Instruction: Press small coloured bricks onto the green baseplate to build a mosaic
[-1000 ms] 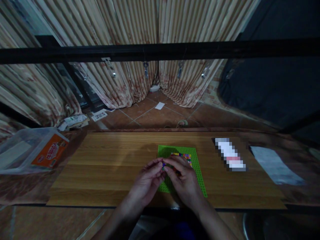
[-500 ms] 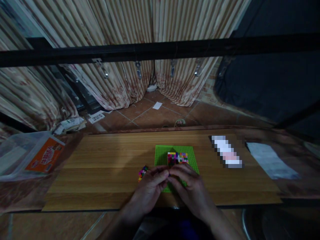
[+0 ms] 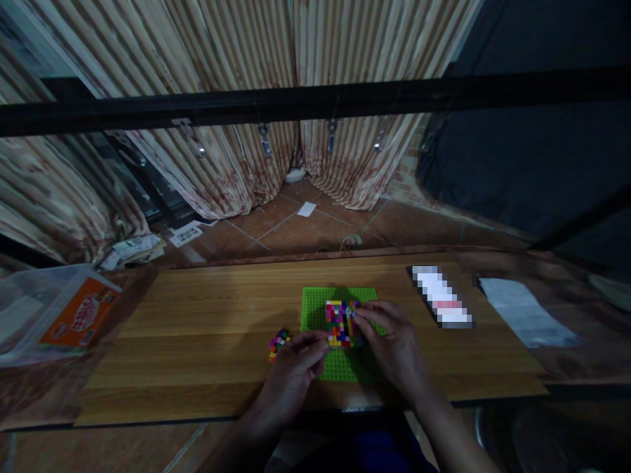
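A green studded baseplate (image 3: 315,309) lies on the wooden board in front of me. A patch of small many-coloured bricks (image 3: 339,322) is stuck on its middle. My right hand (image 3: 392,341) reaches over the plate with its fingertips pinched at the patch's upper right corner; what they hold is too small to name. My left hand (image 3: 296,368) rests curled at the plate's near left corner, fingers closed together. A little heap of loose coloured bricks (image 3: 279,343) sits on the board just left of the plate, beside my left hand.
The wooden board (image 3: 197,328) lies across a dark table. A clear plastic box (image 3: 54,309) with an orange label stands at the far left. A blurred-out flat object (image 3: 442,297) and a pale sheet (image 3: 525,320) lie at the right. A black bar (image 3: 315,102) crosses overhead before striped curtains.
My hands have come apart. The right hand moved up onto the coloured patch, the left stayed at the plate's near left corner. The patch and loose bricks now show uncovered.
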`<state>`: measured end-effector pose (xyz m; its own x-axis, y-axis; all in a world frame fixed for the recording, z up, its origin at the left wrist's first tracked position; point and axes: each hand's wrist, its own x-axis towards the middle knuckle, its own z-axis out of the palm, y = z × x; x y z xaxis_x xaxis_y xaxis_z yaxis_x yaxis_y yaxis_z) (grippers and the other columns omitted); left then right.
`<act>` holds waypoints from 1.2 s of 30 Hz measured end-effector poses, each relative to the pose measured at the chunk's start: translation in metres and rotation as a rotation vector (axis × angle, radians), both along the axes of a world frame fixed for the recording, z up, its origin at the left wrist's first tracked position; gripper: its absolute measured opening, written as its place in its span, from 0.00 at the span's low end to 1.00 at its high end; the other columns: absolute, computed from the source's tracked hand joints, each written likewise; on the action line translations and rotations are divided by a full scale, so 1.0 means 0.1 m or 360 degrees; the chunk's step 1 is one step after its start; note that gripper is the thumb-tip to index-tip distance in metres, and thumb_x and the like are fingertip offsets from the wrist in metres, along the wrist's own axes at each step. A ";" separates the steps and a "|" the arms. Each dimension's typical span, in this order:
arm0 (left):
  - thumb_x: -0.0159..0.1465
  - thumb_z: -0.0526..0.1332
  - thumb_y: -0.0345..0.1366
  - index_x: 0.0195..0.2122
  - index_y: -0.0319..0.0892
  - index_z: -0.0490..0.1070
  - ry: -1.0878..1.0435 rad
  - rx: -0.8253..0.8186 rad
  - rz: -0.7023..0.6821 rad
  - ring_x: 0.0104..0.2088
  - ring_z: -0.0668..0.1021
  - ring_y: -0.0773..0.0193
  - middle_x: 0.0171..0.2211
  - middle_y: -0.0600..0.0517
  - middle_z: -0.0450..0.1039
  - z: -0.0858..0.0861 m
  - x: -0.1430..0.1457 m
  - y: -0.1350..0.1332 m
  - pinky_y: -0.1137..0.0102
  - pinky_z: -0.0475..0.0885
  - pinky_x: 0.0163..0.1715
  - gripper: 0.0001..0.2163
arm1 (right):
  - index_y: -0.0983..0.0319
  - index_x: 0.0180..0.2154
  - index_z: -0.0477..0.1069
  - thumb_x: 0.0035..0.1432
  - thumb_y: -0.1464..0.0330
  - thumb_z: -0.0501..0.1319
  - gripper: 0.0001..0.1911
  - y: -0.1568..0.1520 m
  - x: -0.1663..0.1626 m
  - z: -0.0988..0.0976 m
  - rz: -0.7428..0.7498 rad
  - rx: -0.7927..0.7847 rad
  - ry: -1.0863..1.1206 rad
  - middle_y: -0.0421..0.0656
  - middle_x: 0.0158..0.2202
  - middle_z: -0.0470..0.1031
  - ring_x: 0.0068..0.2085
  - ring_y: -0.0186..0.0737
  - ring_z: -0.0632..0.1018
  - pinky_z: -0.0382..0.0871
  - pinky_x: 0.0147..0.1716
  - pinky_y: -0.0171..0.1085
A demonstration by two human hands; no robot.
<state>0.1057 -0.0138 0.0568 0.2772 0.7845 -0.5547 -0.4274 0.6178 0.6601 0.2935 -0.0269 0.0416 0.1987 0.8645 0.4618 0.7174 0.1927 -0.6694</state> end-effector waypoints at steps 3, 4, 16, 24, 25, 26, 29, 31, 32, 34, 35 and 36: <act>0.39 0.78 0.35 0.29 0.39 0.79 -0.0009 -0.0009 0.0032 0.27 0.74 0.72 0.26 0.54 0.75 -0.03 -0.03 0.02 0.77 0.66 0.28 0.16 | 0.55 0.37 0.80 0.61 0.62 0.61 0.09 0.14 0.07 -0.10 -0.0023 -0.0039 0.0043 0.44 0.41 0.75 0.44 0.43 0.75 0.72 0.44 0.45; 0.39 0.78 0.35 0.29 0.38 0.79 -0.0008 -0.0007 0.0038 0.27 0.74 0.72 0.26 0.54 0.75 -0.04 -0.04 0.02 0.77 0.66 0.28 0.16 | 0.55 0.36 0.80 0.60 0.62 0.61 0.09 0.17 0.08 -0.12 -0.0021 -0.0042 0.0051 0.45 0.41 0.75 0.44 0.44 0.74 0.71 0.45 0.46; 0.39 0.78 0.38 0.32 0.38 0.79 0.0078 -0.0005 0.0000 0.24 0.73 0.73 0.25 0.54 0.75 -0.14 -0.11 0.07 0.78 0.66 0.26 0.19 | 0.59 0.30 0.79 0.49 0.61 0.68 0.08 0.36 0.10 -0.14 0.0055 -0.0327 0.0659 0.44 0.40 0.76 0.43 0.44 0.76 0.69 0.45 0.44; 0.39 0.78 0.39 0.31 0.38 0.78 0.0129 0.0000 -0.0033 0.24 0.73 0.72 0.25 0.54 0.74 -0.12 -0.12 0.07 0.77 0.66 0.26 0.19 | 0.61 0.34 0.78 0.36 0.60 0.74 0.20 0.39 0.03 -0.12 0.0034 -0.0733 0.1525 0.38 0.25 0.77 0.21 0.33 0.72 0.67 0.22 0.33; 0.40 0.78 0.39 0.31 0.38 0.78 0.0126 0.0008 -0.0030 0.23 0.73 0.72 0.24 0.54 0.74 -0.12 -0.11 0.07 0.77 0.65 0.25 0.19 | 0.61 0.34 0.78 0.35 0.61 0.74 0.20 0.38 0.02 -0.11 0.0033 -0.0735 0.1562 0.38 0.25 0.77 0.21 0.33 0.72 0.67 0.21 0.33; 0.40 0.78 0.39 0.31 0.38 0.78 0.0122 0.0019 -0.0027 0.23 0.72 0.73 0.23 0.55 0.73 -0.13 -0.11 0.08 0.77 0.65 0.25 0.18 | 0.61 0.34 0.78 0.35 0.61 0.74 0.20 0.38 0.02 -0.10 0.0035 -0.0740 0.1583 0.38 0.25 0.77 0.21 0.33 0.72 0.66 0.21 0.33; 0.41 0.77 0.39 0.30 0.38 0.79 0.0101 0.0051 -0.0039 0.20 0.70 0.74 0.21 0.57 0.72 -0.16 -0.08 0.07 0.77 0.62 0.23 0.17 | 0.60 0.36 0.78 0.35 0.62 0.74 0.21 0.39 0.02 -0.10 0.0041 -0.0758 0.1591 0.38 0.26 0.78 0.22 0.34 0.74 0.68 0.22 0.34; 0.41 0.77 0.39 0.31 0.39 0.79 0.0080 0.0051 -0.0036 0.21 0.70 0.74 0.22 0.56 0.73 -0.17 -0.06 0.07 0.77 0.63 0.23 0.17 | 0.60 0.37 0.78 0.36 0.62 0.74 0.22 0.40 0.03 -0.12 0.0044 -0.0739 0.1563 0.39 0.29 0.79 0.25 0.35 0.76 0.70 0.25 0.35; 0.41 0.77 0.38 0.31 0.39 0.79 0.0065 0.0046 -0.0024 0.23 0.72 0.73 0.24 0.55 0.74 -0.16 -0.05 0.06 0.77 0.65 0.25 0.17 | 0.60 0.38 0.78 0.36 0.62 0.73 0.23 0.41 0.03 -0.13 0.0052 -0.0721 0.1535 0.40 0.31 0.80 0.26 0.36 0.77 0.71 0.27 0.36; 0.41 0.77 0.37 0.31 0.39 0.79 0.0033 0.0042 0.0011 0.26 0.75 0.72 0.27 0.54 0.76 -0.14 -0.03 0.05 0.76 0.67 0.28 0.16 | 0.60 0.41 0.77 0.39 0.62 0.72 0.23 0.41 0.04 -0.16 0.0058 -0.0666 0.1447 0.42 0.35 0.80 0.31 0.39 0.78 0.73 0.30 0.38; 0.41 0.77 0.37 0.31 0.39 0.79 0.0018 0.0044 0.0031 0.28 0.75 0.71 0.28 0.54 0.76 -0.12 -0.02 0.05 0.76 0.68 0.29 0.16 | 0.60 0.42 0.76 0.40 0.61 0.71 0.24 0.40 0.04 -0.17 0.0063 -0.0630 0.1382 0.43 0.37 0.80 0.33 0.40 0.79 0.73 0.33 0.39; 0.42 0.77 0.36 0.31 0.39 0.79 0.0006 0.0047 0.0049 0.28 0.76 0.71 0.28 0.54 0.76 -0.10 -0.01 0.04 0.76 0.69 0.30 0.16 | 0.60 0.43 0.76 0.41 0.61 0.71 0.24 0.38 0.04 -0.17 0.0060 -0.0583 0.1302 0.44 0.39 0.79 0.36 0.42 0.79 0.74 0.35 0.41</act>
